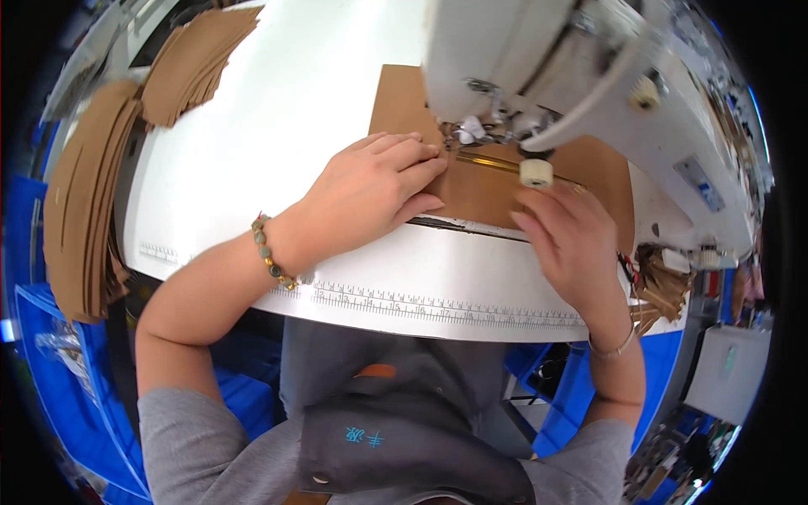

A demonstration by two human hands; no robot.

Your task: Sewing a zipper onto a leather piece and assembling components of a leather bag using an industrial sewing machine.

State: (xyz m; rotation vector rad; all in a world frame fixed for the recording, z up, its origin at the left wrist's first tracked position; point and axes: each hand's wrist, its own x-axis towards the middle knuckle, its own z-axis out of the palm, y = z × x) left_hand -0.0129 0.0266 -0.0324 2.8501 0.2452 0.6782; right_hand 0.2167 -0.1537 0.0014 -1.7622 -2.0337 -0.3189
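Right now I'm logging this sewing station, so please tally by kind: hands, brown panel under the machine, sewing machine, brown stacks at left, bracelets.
Hands: 2 (left hand, right hand)
Brown panel: 1
Sewing machine: 1
Brown stacks: 2 (nearer stack, farther stack)
Bracelets: 2 (beaded bracelet, thin bracelet)
Total: 8

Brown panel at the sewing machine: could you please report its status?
Left hand laid on brown panel's left side. Right hand over its near side, contact unclear. Sewing machine hides part of it.
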